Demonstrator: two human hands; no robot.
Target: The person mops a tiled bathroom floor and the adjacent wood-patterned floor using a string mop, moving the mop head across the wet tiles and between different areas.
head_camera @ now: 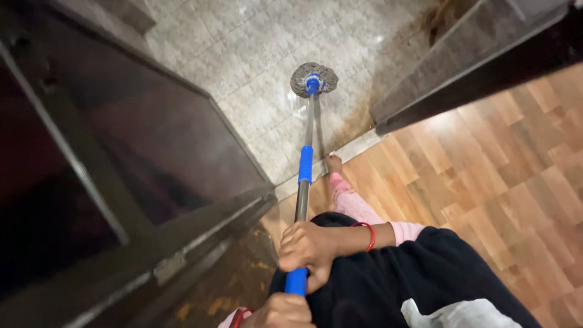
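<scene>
A mop with a grey metal handle [302,203] and blue grip sleeves reaches away from me. Its grey string mop head [313,79] presses on the wet grey tiled floor [243,54]. My right hand [306,246], with a red bangle at the wrist, is closed around the handle just above the lower blue grip [296,280]. Just below it, at the bottom edge of the view, my left hand [279,313] grips the handle's end. My bare foot [334,163] and pink trouser leg stand at the pale threshold strip [355,149].
A dark door with a metal frame [121,182] stands open along the left, close to the handle. A dark wall edge [461,73] borders the upper right, with brown staining at its base. Wood-pattern flooring [486,176] spreads to the right.
</scene>
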